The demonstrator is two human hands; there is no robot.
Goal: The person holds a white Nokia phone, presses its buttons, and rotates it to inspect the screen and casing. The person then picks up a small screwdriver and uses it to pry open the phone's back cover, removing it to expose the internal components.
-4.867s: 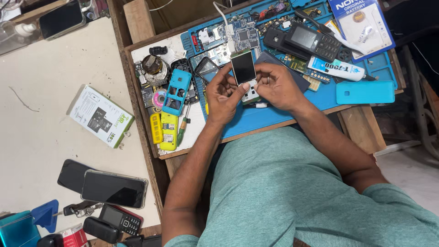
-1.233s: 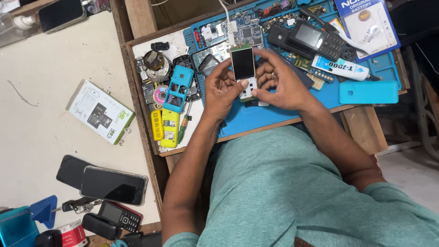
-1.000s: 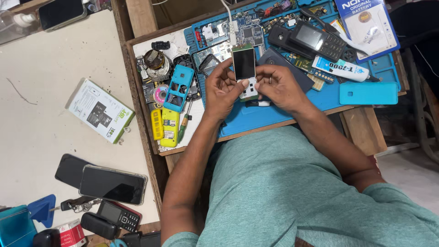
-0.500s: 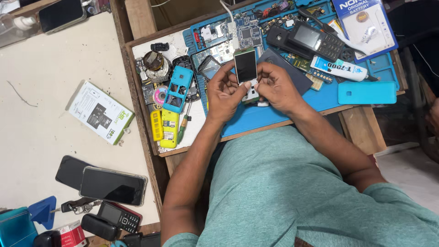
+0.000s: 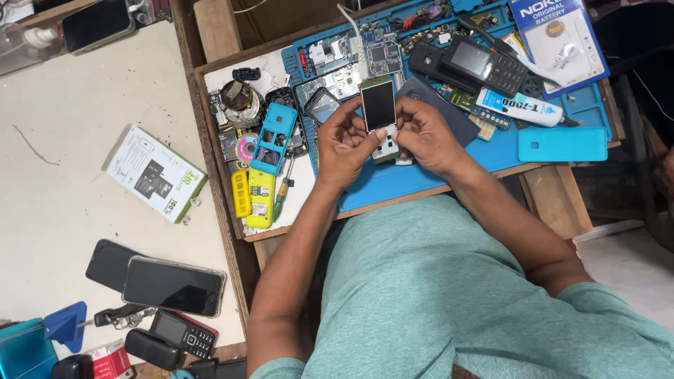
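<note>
Both hands meet over the blue rubber work mat (image 5: pixel 393 184) on the wooden bench (image 5: pixel 210 105), and between them is a small bare phone board with a dark rectangular screen (image 5: pixel 379 105) on its upper half and a pale keypad area with small dark contacts on its lower half. The screen is black, glossy and unlit, framed by a thin light metal edge; the whole part stands tilted slightly, its top end pointing away from the person. The left hand (image 5: pixel 342 144) holds it from the left, thumb laid across the lower edge of the screen, the fingers curled behind, so the grip is pinching the board. The right hand (image 5: pixel 425 135) closes on its right side, fingertips pressed against the edge near the keypad area, also pinching it. The board is lifted just above the mat, in the middle of the work area.

Just left of the left hand lies a light blue plastic phone frame with cut-out windows (image 5: pixel 274 138), and below that a yellow phone housing (image 5: pixel 260 198) beside a green-handled screwdriver (image 5: pixel 283 196). Beyond the right hand rest a black keypad phone (image 5: pixel 484 64) and a white glue tube with a black tip (image 5: pixel 523 108). A flat turquoise phone cover (image 5: pixel 562 144) lies well apart at the right.
</note>
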